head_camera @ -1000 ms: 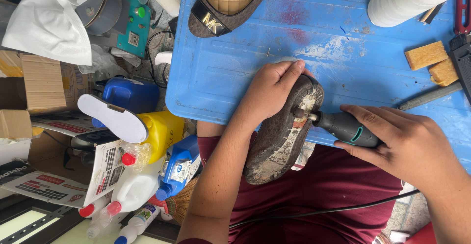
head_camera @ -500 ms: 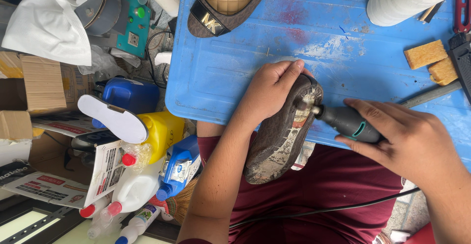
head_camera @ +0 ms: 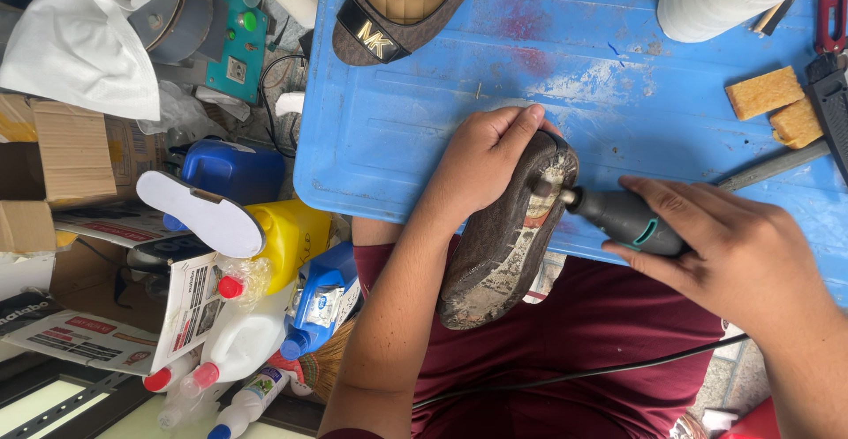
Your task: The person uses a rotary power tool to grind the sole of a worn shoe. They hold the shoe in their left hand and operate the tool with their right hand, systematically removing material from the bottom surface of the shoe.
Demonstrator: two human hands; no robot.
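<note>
1. Brown and worn, the flat shoe (head_camera: 508,236) lies sole-up, its heel end on the near edge of the blue surface (head_camera: 397,139) and its toe hanging off over the person's lap; the sole looks scuffed and crusted with pale residue.
2. Left hand (head_camera: 481,161) cups the shoe's heel end from the far side, fingers (head_camera: 517,121) clamped over the upper and rim; right hand (head_camera: 733,253) sits to the right of the shoe, fingers wrapped shut around a dark rotary tool (head_camera: 623,218) whose tip touches the sole near the heel.
3. Judged by its look, the shoe is light and bendy; the thin sole would flex under pressure, so a grip at the stiffer heel, pressed against the surface edge, seems soundest; the dusty sole may be slippery.
4. Beyond the shoe lies a second flat shoe (head_camera: 397,6); far right of it sit two tan sponges (head_camera: 764,92); left of it, off the surface, stands a yellow jug (head_camera: 291,236).
</note>
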